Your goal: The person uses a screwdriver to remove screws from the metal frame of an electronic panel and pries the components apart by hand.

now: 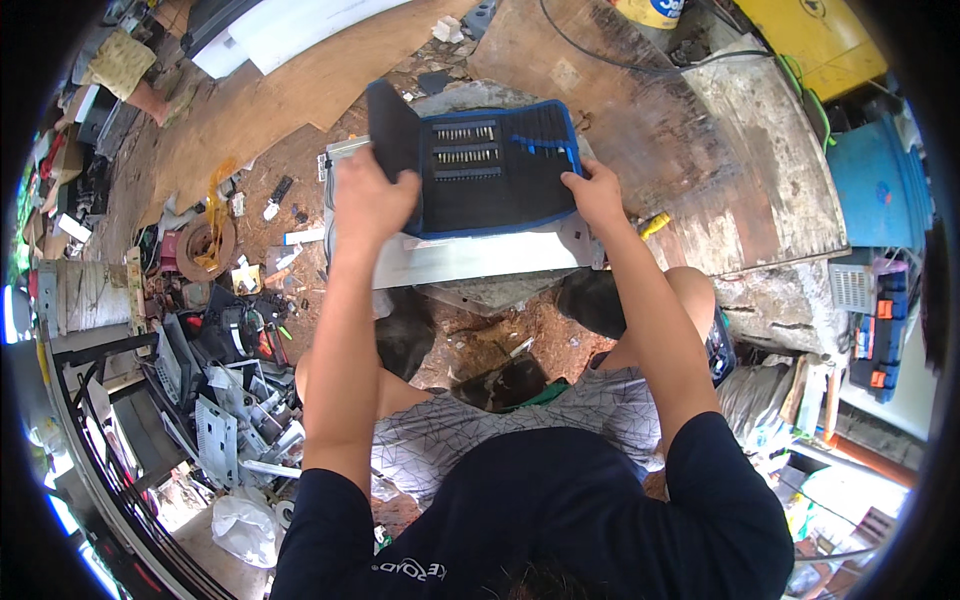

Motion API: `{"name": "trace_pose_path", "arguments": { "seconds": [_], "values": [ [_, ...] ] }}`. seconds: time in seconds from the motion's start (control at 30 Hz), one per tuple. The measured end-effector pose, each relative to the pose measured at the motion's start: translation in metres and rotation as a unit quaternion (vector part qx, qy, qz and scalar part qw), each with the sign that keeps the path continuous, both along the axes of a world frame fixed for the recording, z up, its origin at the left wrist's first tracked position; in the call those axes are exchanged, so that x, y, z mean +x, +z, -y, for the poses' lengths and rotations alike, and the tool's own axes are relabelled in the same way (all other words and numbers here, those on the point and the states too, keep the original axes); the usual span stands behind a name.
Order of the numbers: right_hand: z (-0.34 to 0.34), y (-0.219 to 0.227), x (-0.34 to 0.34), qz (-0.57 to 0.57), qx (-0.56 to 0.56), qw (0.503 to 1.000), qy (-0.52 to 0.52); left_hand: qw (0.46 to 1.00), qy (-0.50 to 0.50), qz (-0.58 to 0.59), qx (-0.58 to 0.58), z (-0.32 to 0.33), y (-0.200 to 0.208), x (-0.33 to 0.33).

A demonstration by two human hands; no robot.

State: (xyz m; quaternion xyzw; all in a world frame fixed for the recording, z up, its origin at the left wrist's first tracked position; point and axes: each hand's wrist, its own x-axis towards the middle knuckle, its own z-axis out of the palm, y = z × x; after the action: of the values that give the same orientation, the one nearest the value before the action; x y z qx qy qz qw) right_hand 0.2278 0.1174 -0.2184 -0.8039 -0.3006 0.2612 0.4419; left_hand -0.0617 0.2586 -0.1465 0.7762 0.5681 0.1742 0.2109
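A black zip-up tool case (480, 208) with blue edging lies unfolded in front of me. Rows of small screwdriver bits (466, 156) fill its middle panel, and slim tools with blue parts (540, 146) sit in loops on the right. My left hand (372, 195) is closed at the case's left flap, thumb toward the inside; its fingertips are partly hidden. At the right edge, my right hand (597, 193) pinches the case between thumb and fingers. Beneath the case is a flat silver metal unit (480, 262), its near side showing.
Wooden boards (640, 130) cover the ground ahead. A roll of tape (206, 248) and piled scrap parts (222, 435) lie to the left. On the right stand a blue bucket (880, 190) and a yellow case (815, 45). A yellow-handled tool (655, 225) rests beyond my right forearm.
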Motion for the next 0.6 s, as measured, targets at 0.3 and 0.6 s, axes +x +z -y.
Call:
{"name": "trace_pose_path", "arguments": {
  "seconds": [0.3, 0.6],
  "values": [
    [-0.011, 0.01, -0.011, 0.009, 0.039, 0.998, 0.038, 0.999, 0.026, 0.024, -0.005, 0.045, -0.058, 0.066],
    [-0.025, -0.022, -0.06, -0.061, 0.125, 0.98, 0.141, 0.869, 0.008, 0.296, -0.397, 0.005, -0.069, 0.052]
  ]
}}
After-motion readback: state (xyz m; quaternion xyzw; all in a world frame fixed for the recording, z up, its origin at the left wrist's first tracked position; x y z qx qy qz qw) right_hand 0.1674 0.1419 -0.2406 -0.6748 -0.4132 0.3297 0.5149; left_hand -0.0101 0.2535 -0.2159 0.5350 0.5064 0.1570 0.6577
